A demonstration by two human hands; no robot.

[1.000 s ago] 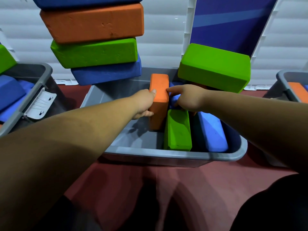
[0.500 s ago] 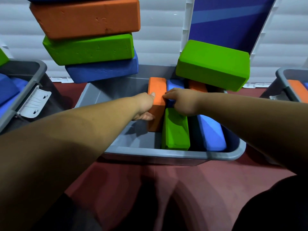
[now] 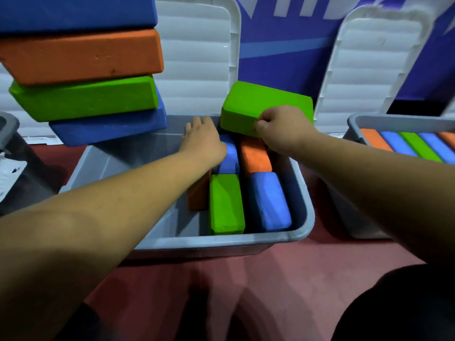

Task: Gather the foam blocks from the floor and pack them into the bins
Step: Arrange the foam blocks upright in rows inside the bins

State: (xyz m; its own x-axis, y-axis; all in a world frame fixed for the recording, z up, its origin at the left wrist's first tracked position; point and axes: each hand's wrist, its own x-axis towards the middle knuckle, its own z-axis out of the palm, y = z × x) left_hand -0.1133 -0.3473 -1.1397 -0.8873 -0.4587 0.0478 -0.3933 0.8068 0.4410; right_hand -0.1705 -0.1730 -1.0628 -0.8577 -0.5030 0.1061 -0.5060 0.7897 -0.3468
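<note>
**Reaching for the next foam block**

The right hand [image 3: 283,129] curls its fingers round the near edge of a large green foam block [image 3: 258,102] lying atop the packed row at the far end of the grey plastic bin [image 3: 221,242], probably to slot it in. The left hand [image 3: 202,139], fingers straight, steadies the upright orange foam block [image 3: 198,195]. Half a second ago both hands were at that orange block.

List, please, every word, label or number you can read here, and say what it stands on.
No text can be read.
Blue banner: the white shapes at its top edge are cut off by the frame and cannot be read.
Foam blocks and grey bin: no print or label visible.
</note>
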